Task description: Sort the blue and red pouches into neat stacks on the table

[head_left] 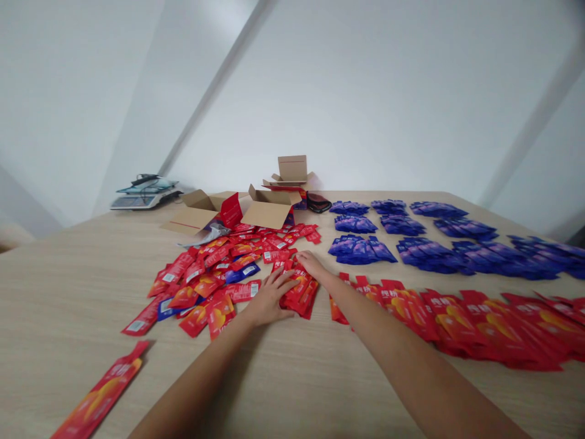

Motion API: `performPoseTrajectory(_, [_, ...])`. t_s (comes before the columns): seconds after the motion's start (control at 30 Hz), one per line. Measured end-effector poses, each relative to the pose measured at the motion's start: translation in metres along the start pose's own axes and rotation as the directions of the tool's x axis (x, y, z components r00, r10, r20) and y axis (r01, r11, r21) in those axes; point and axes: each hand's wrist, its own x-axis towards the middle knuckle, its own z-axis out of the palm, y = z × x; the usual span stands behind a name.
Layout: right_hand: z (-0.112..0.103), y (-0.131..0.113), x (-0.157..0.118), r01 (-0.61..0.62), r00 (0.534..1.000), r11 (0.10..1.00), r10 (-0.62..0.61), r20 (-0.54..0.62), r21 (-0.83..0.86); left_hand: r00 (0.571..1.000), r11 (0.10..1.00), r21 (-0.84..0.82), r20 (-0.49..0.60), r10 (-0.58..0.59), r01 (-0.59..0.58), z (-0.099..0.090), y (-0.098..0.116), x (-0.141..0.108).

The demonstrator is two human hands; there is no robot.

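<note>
Between my hands a small stack of red sachets with orange fruit pictures lies on the table. My left hand rests against the stack's left side, its fingers stretched out and the thumb apart. At the far end of the stack, my right hand has its fingers curled down over the sachets' top edges; the fingertips are partly hidden. Left of my hands spreads a loose heap of red sachets, with a few blue sachets mixed in. A row of overlapping red sachets runs to the right, partly behind my right forearm.
Several piles of blue-purple sachets stand in rows at the back right. Open cardboard boxes sit behind the heap, near a dark pouch. A scale is at the back left. One red sachet lies alone at the front left.
</note>
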Motion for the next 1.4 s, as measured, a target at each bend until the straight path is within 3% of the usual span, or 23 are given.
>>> performPoseTrajectory(0.23, [0.002,-0.001,-0.005,0.012,1.000,0.998,-0.012,0.008,-0.056,1.000,0.999,0.029,0.020,0.015,-0.016,0.001,0.009,0.002])
performPoseTrajectory(0.6, [-0.010,0.006,-0.025,-0.176,0.973,0.981,0.162,-0.163,-0.082,0.999,0.991,0.131,0.054,-0.006,-0.001,0.003,0.011,-0.002])
performPoseTrajectory(0.77, [-0.016,0.000,-0.033,-0.181,0.972,0.982,0.171,-0.161,-0.051,0.999,0.978,0.207,0.024,0.025,-0.030,0.000,0.030,-0.003])
performPoseTrajectory(0.93, [-0.030,-0.011,-0.038,-0.128,0.980,0.988,0.113,-0.162,-0.087,0.998,0.981,0.180,0.023,0.064,-0.067,-0.006,0.046,-0.004])
performPoseTrajectory(1.07, [-0.051,-0.020,-0.067,-0.049,0.991,0.984,0.026,-0.134,-0.172,0.994,0.993,0.097,-0.088,-0.066,0.074,-0.007,0.028,-0.009])
performPoseTrajectory(1.2, [-0.066,-0.027,-0.120,0.073,0.997,0.946,-0.073,0.012,-0.315,0.928,0.966,-0.077,-0.268,-0.260,0.248,-0.005,-0.002,-0.009])
performPoseTrajectory(1.3, [-0.069,-0.029,-0.152,0.164,0.986,0.755,-0.111,0.123,-0.634,0.890,0.940,-0.182,-0.312,-0.333,0.288,0.002,-0.017,0.001])
performPoseTrajectory(1.4, [-0.071,-0.027,-0.166,0.125,0.992,0.655,-0.089,0.088,-0.745,0.838,0.877,-0.273,-0.285,-0.466,0.395,0.013,-0.027,0.017])
